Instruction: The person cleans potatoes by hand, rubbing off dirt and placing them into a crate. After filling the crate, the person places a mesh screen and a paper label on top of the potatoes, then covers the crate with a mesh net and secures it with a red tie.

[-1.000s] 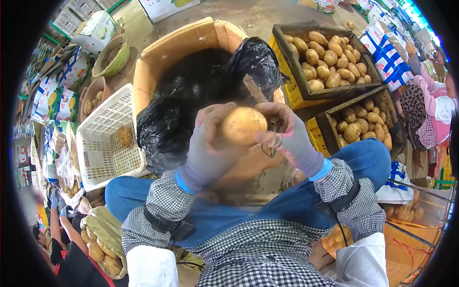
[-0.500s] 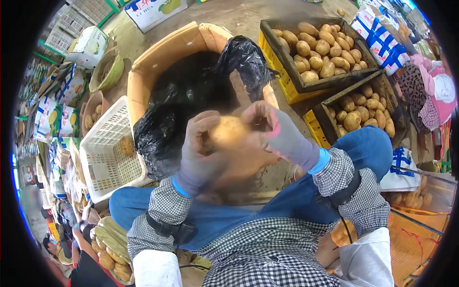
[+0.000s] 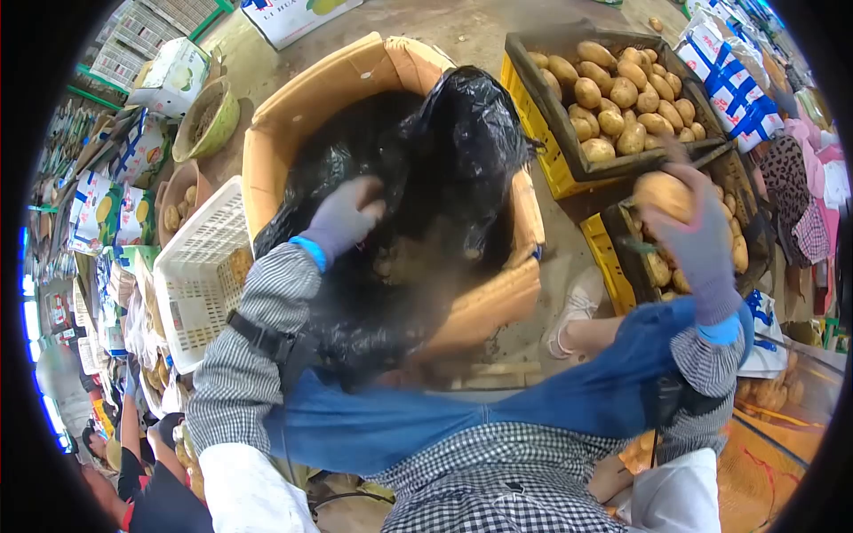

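My right hand [image 3: 697, 226], in a grey glove, grips a potato [image 3: 664, 195] above the lower yellow crate [image 3: 606, 258] on the right. Its fingers wrap round the potato's far side and are slightly blurred. My left hand [image 3: 346, 218], also gloved, hangs over a black plastic bag [image 3: 471, 124] that lines a big open carton [image 3: 267, 169]. Its fingers look curled in, and anything inside them is hidden. Potatoes lie in the lower crate under my right hand.
A second yellow crate full of potatoes [image 3: 622, 93] stands behind the lower one. To the left is a white plastic basket [image 3: 191, 302] with a potato inside, near a green-yellow tub [image 3: 209, 124]. An orange mesh sack [image 3: 764, 462] lies at right. Another person works at lower left.
Both hands were together on the potato over the carton. My right hand has carried it right to the crates, while my left hand let go and moved forward over the black bag.
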### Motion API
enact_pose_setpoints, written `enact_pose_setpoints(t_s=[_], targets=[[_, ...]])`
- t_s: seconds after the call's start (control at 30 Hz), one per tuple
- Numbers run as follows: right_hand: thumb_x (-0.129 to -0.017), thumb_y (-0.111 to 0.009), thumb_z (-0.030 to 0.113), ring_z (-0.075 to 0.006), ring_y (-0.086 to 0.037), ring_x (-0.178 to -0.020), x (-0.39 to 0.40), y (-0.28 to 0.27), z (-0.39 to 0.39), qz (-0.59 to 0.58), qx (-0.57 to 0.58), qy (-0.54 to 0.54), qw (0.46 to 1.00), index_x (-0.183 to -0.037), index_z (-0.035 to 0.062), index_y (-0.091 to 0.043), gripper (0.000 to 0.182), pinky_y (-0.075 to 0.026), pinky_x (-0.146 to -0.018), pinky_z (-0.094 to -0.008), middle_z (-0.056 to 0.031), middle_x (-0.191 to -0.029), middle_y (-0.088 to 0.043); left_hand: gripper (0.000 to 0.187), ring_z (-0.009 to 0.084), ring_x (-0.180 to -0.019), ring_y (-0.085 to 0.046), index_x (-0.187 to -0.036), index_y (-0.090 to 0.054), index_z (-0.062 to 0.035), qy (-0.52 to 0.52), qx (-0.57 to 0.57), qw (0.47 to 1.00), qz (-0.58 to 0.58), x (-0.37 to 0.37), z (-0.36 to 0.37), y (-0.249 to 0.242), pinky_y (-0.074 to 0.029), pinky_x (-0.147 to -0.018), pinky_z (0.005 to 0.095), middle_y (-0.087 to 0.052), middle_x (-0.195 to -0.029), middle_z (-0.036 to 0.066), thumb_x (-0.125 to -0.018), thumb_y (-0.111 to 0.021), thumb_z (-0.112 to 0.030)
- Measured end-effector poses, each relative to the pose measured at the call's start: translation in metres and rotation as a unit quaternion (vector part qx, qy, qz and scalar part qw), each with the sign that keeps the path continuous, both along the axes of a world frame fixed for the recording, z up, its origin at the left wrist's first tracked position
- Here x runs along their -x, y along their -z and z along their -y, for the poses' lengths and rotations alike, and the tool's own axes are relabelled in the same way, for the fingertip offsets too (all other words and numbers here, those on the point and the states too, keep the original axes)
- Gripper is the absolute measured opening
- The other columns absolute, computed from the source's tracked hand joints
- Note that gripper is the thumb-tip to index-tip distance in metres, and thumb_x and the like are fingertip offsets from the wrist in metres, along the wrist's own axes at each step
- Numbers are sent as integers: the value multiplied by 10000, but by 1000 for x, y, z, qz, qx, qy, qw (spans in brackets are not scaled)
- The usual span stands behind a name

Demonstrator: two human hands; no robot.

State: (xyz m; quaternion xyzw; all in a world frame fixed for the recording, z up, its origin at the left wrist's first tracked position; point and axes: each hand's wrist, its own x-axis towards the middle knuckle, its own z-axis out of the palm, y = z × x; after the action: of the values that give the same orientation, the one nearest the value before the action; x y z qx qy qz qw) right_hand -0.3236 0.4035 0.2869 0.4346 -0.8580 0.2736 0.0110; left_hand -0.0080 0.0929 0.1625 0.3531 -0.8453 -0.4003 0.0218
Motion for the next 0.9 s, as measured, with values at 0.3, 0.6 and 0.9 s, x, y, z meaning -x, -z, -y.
enact_pose_setpoints(t_s=[0.3, 0.6, 0.9], targets=[[-971, -544, 53, -124, -598, -992, 34, 12, -20, 109, 100, 168, 975, -1162, -50, -604, 225, -462, -884, -242, -87, -1058, -649, 373, 351, -1016, -648, -1145, -651, -45, 7, 126, 958, 257, 151, 66, 206, -503, -921, 434, -681, -1077, 185, -849, -636, -272], [-949, -501, -32, -130, -590, -897, 11, 5, 8, 147, 91, 126, 977, -1063, -52, -616, 164, -459, -838, -242, -88, -986, -632, 309, 338, -991, -661, -1065, -679, -53, 110, 130, 908, 383, 130, 71, 195, -520, -882, 428, -694, -1032, 172, -859, -625, -279], [-906, -475, -75, -194, -590, -914, -11, 2, 22, 132, 82, 74, 985, -1091, -10, -586, 225, -462, -839, -285, -122, -976, -626, 267, 325, -965, -673, -984, -707, -62, 156, 149, 902, 374, 127, 78, 143, -538, -842, 423, -706, -987, 160, -870, -615, -285]])
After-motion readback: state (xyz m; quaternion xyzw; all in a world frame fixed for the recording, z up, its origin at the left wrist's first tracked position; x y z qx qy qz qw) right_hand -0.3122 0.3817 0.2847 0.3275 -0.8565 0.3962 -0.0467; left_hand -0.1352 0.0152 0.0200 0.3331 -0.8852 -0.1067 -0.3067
